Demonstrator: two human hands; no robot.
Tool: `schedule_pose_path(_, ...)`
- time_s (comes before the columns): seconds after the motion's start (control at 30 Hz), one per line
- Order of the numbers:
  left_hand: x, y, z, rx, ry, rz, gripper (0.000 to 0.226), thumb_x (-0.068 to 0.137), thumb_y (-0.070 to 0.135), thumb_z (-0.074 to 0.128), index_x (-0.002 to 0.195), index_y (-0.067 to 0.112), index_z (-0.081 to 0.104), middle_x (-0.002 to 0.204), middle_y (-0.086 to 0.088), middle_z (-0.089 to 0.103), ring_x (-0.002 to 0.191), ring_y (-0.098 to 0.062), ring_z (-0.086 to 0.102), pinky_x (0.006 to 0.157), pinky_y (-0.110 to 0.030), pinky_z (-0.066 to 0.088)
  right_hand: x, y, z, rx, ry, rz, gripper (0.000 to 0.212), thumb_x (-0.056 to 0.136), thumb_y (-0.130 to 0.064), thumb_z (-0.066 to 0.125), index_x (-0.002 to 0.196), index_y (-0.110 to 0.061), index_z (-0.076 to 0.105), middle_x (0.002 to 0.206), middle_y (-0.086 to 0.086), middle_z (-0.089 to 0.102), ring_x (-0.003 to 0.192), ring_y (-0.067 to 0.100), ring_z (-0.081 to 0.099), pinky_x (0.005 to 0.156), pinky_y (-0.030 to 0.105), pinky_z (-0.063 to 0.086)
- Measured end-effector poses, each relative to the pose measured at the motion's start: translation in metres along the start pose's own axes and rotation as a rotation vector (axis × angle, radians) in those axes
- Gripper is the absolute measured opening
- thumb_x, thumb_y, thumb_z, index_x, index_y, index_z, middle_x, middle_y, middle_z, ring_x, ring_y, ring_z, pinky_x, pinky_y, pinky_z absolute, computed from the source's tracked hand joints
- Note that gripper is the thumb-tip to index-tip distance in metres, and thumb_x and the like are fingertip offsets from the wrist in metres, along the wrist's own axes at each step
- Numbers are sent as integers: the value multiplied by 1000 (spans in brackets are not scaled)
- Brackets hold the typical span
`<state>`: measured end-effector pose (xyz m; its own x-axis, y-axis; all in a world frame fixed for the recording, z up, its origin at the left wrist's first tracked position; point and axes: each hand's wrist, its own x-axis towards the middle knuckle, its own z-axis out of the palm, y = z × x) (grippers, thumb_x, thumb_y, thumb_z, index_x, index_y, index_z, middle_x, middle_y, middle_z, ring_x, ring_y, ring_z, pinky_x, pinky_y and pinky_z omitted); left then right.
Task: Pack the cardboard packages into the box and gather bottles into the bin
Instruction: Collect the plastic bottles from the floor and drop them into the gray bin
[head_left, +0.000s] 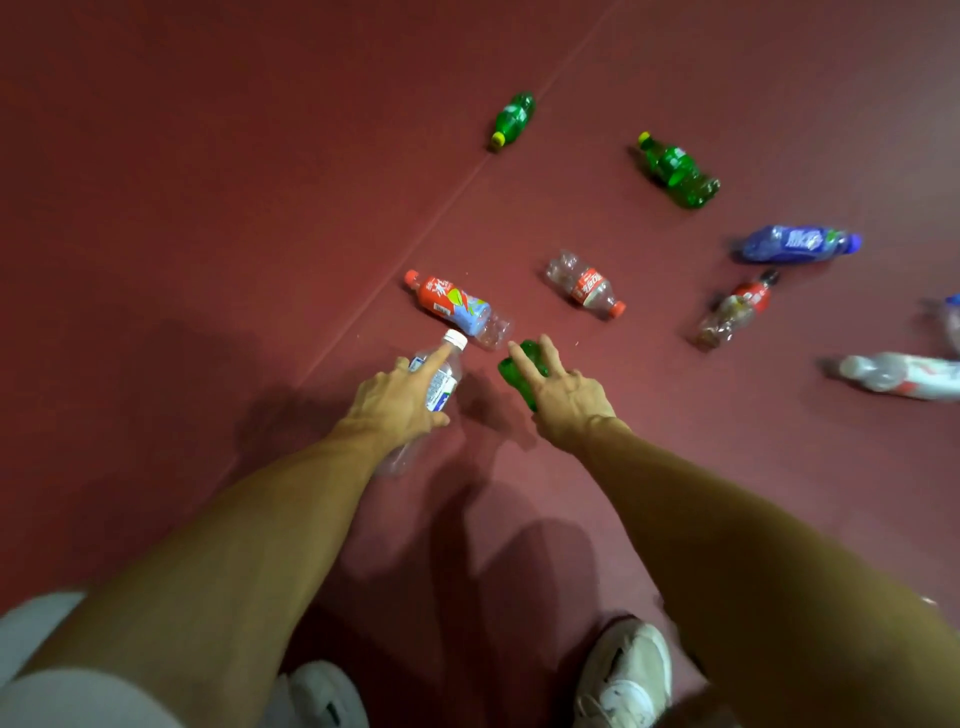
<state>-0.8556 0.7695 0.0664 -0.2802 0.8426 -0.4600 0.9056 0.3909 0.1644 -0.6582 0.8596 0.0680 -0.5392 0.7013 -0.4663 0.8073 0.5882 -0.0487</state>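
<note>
Maroon bottle-strewn floor (208, 208); hands full: left hand (395, 402) grips clear bottle (441, 383), right hand (569, 402) green bottle (532, 356)

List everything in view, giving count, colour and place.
far green bottles: two, green with yellow caps, lying on the floor, top.
blue bottle: one, blue, lying right.
cola bottles: two, clear with red labels, lying centre and right.
red-and-blue bottle: one, red cap, lying ahead of the hands.
white bottle: one, white and red, right edge.
floor: one, dark red.
shoes: two, white, bottom.
left hand: grips clear bottle, white cap.
right hand: grips held green bottle.
</note>
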Motion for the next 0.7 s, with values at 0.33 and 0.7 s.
schedule_pose_path(0.33, -158, 26, -279, -117, 80, -61, 100, 83, 58, 70, 154, 51, 0, 132, -10, 48, 113, -39, 59, 90, -42, 47, -132, -47, -300, 3, 54, -164, 90, 97, -30, 62, 157, -41, -5, 167, 3, -11, 125, 35, 54, 85, 39, 50)
schedule_pose_path(0.7, -335, 21, -504, -215, 248, -294, 91, 86, 53, 69, 153, 54, 7, 135, -7, 48, 115, -36, 59, 91, -38, 45, -242, -114, -541, -77, 123, -365, 85, 99, -28, 55, 157, -41, -5, 167, 7, -9, 121, 35, 56, 89, 39, 49)
